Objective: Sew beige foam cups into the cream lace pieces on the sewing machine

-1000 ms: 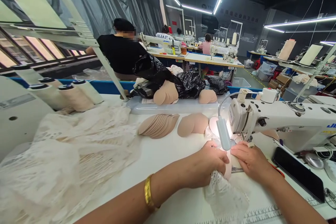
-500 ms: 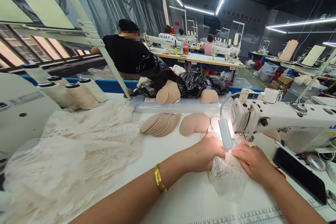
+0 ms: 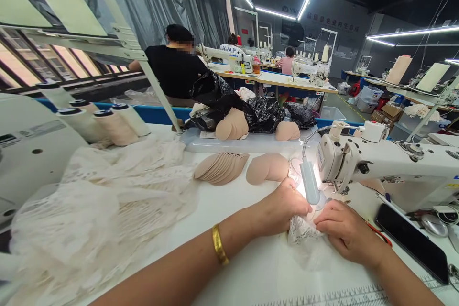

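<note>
My left hand (image 3: 287, 204) closes on a piece of white openwork lace (image 3: 304, 233), fingers curled and pinching its upper part; the lace hangs toward me onto the smooth white tabletop (image 3: 258, 275). My right hand (image 3: 346, 229) lies just beside it, fingers bent and close together, tips at the lace's edge; whether they grip or merely press, I cannot tell. Both hands are in front of the white sewing-machine head (image 3: 332, 158), under the slim grey gooseneck lamp (image 3: 309, 181), which hides part of the work. Principal hazards, in my judgement: unequal pull between my hands could skew or pucker the lace; its loose folds could double under; and fingertips this near the machine could stray too close to the needle area.
</note>
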The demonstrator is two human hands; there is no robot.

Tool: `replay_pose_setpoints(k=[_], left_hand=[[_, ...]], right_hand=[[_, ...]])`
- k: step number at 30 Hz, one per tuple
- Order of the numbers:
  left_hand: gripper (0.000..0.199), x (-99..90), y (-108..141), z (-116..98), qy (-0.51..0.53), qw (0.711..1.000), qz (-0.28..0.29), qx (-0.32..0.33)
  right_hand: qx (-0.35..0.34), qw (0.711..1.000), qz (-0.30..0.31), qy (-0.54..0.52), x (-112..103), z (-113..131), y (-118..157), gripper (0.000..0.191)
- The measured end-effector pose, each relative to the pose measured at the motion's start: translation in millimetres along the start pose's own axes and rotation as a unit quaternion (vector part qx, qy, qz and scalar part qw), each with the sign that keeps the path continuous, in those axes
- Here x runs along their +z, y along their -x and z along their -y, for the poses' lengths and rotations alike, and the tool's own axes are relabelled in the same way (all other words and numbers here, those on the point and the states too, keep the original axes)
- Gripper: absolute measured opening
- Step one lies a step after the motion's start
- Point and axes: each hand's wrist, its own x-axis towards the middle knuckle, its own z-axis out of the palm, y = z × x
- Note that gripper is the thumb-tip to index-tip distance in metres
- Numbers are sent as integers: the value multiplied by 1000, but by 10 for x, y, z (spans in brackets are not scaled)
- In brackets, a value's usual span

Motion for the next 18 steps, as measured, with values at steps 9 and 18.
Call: replay_pose_setpoints(k=[9, 18], left_hand=[[18, 85, -45, 54, -32, 999, -21, 8], [14, 177, -43, 44, -52, 998, -35, 1]], right_hand=[[53, 997, -12, 63, 53, -122, 95, 39], [162, 976, -22, 145, 82, -188, 174, 27]])
